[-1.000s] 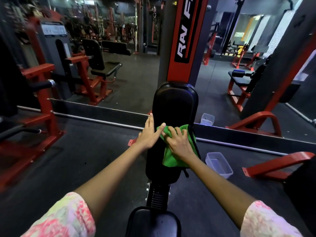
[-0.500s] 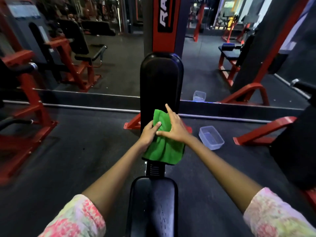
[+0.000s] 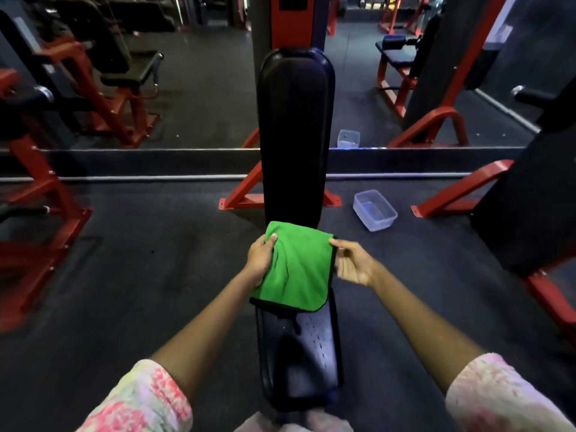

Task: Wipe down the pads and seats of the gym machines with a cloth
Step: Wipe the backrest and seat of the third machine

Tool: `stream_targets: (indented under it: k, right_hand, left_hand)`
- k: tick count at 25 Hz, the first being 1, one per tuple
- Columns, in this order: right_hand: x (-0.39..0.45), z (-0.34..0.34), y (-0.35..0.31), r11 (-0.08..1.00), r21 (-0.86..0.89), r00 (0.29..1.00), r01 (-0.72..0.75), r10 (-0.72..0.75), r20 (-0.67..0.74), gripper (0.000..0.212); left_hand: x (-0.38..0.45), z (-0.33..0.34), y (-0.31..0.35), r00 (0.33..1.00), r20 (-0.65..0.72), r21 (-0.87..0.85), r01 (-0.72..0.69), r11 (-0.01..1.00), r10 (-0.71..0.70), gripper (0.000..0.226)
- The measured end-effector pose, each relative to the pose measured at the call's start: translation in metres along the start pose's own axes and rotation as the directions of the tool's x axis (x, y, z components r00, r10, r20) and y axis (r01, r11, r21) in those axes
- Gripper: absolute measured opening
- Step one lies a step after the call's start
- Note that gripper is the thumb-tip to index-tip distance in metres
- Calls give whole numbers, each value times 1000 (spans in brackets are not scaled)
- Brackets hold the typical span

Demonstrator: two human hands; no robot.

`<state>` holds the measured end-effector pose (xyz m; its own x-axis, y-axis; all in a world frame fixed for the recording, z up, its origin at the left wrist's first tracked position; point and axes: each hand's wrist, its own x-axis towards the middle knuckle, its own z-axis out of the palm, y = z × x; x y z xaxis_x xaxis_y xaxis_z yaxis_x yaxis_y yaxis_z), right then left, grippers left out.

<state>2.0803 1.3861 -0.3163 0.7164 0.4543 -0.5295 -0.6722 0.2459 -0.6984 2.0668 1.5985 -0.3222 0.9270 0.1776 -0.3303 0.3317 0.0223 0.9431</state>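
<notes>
Holding the green cloth [image 3: 296, 266] at centre frame, the person now has it off the upright back pad [image 3: 296, 126], where a moment ago the right hand was pressing it flat against the pad's lower part. In the head view, the left hand [image 3: 261, 258] grips the cloth's left edge with the thumb on top, and the right hand [image 3: 353, 263] pinches its right edge between fingertips. The cloth hangs spread between them, above the far end of the seat [image 3: 299, 350] in the lower centre (its surface shows faint damp speckles). Judging by this, the back pad's wipe looks finished and the cloth is being spread or refolded for the seat. A clear plastic tub [image 3: 375, 209] sits on the floor right of centre, well apart from the hands.
</notes>
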Motion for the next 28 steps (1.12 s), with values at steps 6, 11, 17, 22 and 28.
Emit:
stream_targets:
  k: [6, 11, 17, 22, 28]
  right_hand:
    - [-38, 28, 136, 984, 68, 972, -166, 175, -156, 23]
    - [-62, 11, 186, 935, -303, 890, -182, 26, -455, 49]
    - [-87, -31, 207, 815, -523, 911, -248, 12, -413, 50]
    - [-77, -79, 213, 698, -659, 926, -280, 16, -377, 44]
    - [-44, -134, 246, 656, -733, 941, -179, -104, -323, 56]
  left_hand:
    - [-36, -20, -111, 910, -62, -91, 404, 910, -410, 35]
    - [-105, -18, -162, 880, 172, 36, 443, 896, -442, 44]
    - [-166, 19, -219, 916, 15, 166, 394, 904, -402, 56]
    - [-192, 78, -251, 909, -163, 61, 397, 916, -383, 62]
    - [-186, 116, -286, 855, -375, 22, 393, 919, -357, 73]
